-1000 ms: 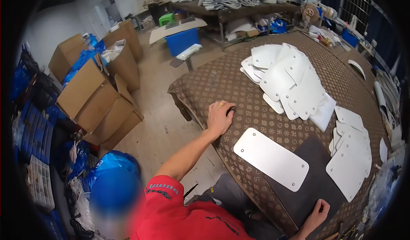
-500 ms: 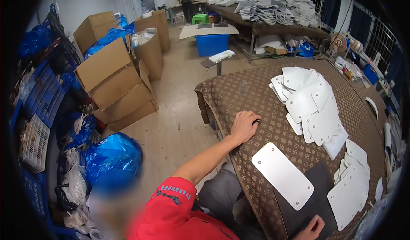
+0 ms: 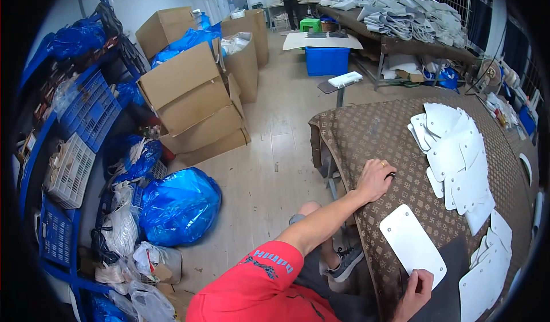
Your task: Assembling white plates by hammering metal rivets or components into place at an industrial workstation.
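My left hand (image 3: 375,180) rests on the brown patterned tablecloth with its fingers curled round a small black thing, mostly hidden. My right hand (image 3: 417,293) is at the near end of a white panel (image 3: 409,239), thumb and forefinger closed at its lower edge. This panel has rounded corners and small metal studs. It lies partly on a dark flat sheet (image 3: 452,264). Beyond it, a heap of similar white studded pieces (image 3: 455,156) is fanned out. Another overlapping stack (image 3: 487,270) lies at the right.
The brown-covered table (image 3: 366,127) has its edge along my left forearm. Cardboard boxes (image 3: 183,87), a blue plastic bag (image 3: 180,207) and a crate-filled rack (image 3: 94,113) stand left. Farther off are a blue bin (image 3: 326,62), a table piled with white pieces (image 3: 409,15) and a person (image 3: 289,1).
My view has swung left, shifting the scene rightward. My right hand has moved up onto the white panel's near end. My left hand stays on the table with the black thing.
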